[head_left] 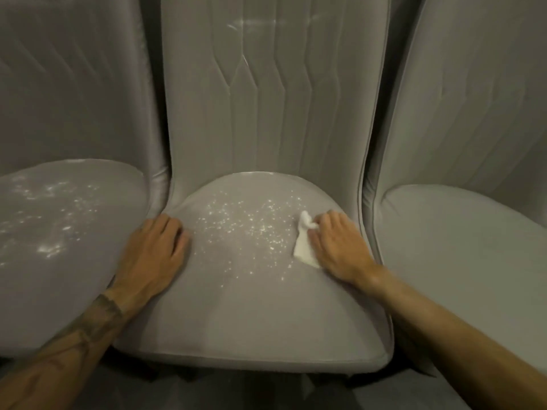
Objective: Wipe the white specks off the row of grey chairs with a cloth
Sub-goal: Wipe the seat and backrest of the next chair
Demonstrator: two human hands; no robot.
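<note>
Three grey padded chairs stand side by side. The middle chair's seat (236,315) carries a scatter of white specks (248,229) across its rear half. My right hand (340,247) holds a small white cloth (305,247) with curled fingers and presses it on the seat at the right edge of the specks. My left hand (154,253) rests flat on the left side of the same seat, fingers relaxed. The left chair's seat (59,276) also bears white specks (56,214). A few white marks (245,23) show high on the middle backrest.
The right chair's seat (461,247) shows no specks. Tall quilted backrests rise behind all three seats, with narrow dark gaps between the chairs. Dark floor lies below the front edges of the seats.
</note>
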